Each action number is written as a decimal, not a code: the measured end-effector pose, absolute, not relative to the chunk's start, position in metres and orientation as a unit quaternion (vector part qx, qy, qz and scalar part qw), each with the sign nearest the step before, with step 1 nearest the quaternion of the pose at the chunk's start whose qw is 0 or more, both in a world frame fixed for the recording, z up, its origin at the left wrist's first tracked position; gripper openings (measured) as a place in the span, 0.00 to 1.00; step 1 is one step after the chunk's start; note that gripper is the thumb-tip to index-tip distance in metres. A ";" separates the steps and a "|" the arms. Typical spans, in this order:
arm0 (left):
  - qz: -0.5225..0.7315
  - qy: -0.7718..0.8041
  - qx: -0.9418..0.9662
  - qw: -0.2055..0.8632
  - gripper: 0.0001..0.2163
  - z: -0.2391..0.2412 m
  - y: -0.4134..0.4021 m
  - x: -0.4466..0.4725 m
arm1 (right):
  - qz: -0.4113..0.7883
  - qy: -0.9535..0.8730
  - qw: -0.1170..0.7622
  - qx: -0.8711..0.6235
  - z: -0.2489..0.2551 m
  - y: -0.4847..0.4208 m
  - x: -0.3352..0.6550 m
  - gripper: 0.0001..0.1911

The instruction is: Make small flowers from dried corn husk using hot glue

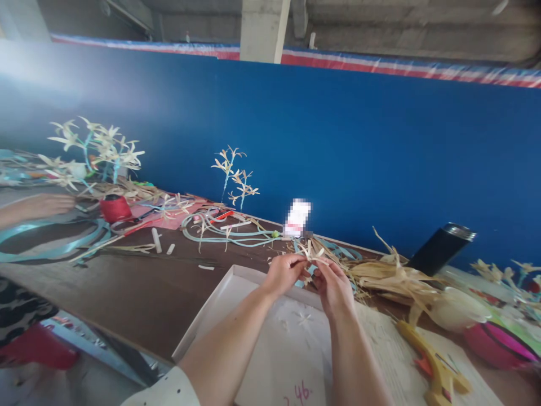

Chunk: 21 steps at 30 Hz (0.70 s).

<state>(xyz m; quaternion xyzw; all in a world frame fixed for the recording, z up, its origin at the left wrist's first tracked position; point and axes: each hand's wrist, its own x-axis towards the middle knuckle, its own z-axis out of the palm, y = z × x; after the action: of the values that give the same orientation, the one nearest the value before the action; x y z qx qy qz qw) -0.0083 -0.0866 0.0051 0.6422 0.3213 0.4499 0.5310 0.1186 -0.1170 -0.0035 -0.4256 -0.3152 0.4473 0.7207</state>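
My left hand (284, 272) and my right hand (336, 286) meet above the far edge of a shallow white box lid (249, 276). Between their fingertips they pinch a small cream flower (311, 251) with narrow petals, apparently of dried husk. Both hands are closed on it, and the fingers partly hide its lower part. Beyond it lies a coil of pale blue cable (249, 243). To the right spreads a bundle of dried husks (386, 276).
A yellow glue gun (435, 366) lies on written paper at right, near a pink bowl (499, 344) and a tilted black flask (442, 248). A lit phone (297, 217) leans at the back. Finished flower stems (101, 146) stand left, beside another person's hand (48, 204).
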 end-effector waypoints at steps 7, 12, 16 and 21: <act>0.470 0.307 0.633 0.533 0.13 0.001 -0.085 -0.006 | 0.451 -0.311 0.728 -0.413 -0.003 -0.116 0.119 0.14; 0.457 0.314 0.649 0.521 0.14 0.001 -0.084 -0.006 | 0.451 -0.309 0.729 -0.412 -0.001 -0.118 0.117 0.13; 0.454 0.318 0.651 0.519 0.14 0.001 -0.084 -0.007 | 0.456 -0.311 0.724 -0.414 -0.003 -0.117 0.118 0.14; 0.457 0.324 0.653 0.509 0.14 0.004 -0.085 -0.009 | 0.465 -0.302 0.723 -0.411 -0.005 -0.117 0.119 0.14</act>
<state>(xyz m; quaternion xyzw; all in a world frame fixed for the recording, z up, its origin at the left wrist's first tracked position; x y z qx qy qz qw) -0.0093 -0.0851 0.0042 0.6532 0.3244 0.4566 0.5095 0.1191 -0.1168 -0.0050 -0.4111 -0.3022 0.4651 0.7234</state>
